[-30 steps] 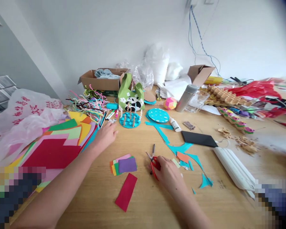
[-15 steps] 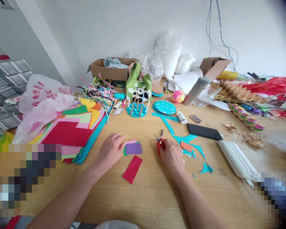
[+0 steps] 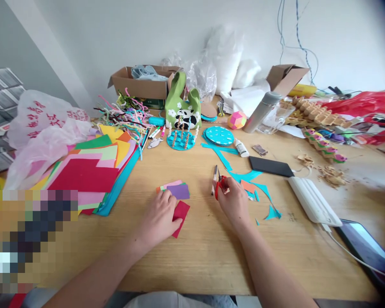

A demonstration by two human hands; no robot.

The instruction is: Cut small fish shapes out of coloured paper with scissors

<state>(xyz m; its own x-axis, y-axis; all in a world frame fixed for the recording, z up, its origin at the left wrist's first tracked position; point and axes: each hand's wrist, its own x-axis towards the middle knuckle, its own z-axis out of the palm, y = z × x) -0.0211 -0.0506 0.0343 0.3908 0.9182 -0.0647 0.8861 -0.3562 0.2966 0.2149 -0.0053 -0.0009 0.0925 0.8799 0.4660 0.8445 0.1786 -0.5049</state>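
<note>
- Left hand [image 3: 162, 214]: palm down, fingers loosely bent over the near edge of the small felt stack [image 3: 178, 191], thumb over the crimson felt strip [image 3: 182, 212]. Cannot tell whether it pinches either.
- Right hand [image 3: 233, 199]: closed around the handles of the red-handled scissors [image 3: 223, 184], blades directed away from the body. A slim pen-like item [image 3: 214, 180] lies just left of them.
- Felt stack: purple piece uppermost, pink, green and orange edges showing; sits between the hands, nearer the left. Crimson strip lies at a slant on its near side, partly covered by the left hand.
- Right of the scissors: an orange felt scrap [image 3: 248, 185] among turquoise felt offcuts [image 3: 248, 176], which trail toward the turquoise felt discs [image 3: 220, 135].
- Beyond the hands: turquoise round base [image 3: 181, 144] with twisted upright posts, in front of the green panda bag [image 3: 179, 107]. White glue bottle [image 3: 241, 148] lies on its side by the discs.
- Far left: large felt sheets [image 3: 83, 175], many colours, overlapping; pipe cleaners [image 3: 123, 115] heaped behind.
- Right side: black flat slab [image 3: 271, 166], white elongated case [image 3: 314, 201], phone [image 3: 368, 248] near the table edge.
- Wooden table [image 3: 192, 261] underneath all of it.
</note>
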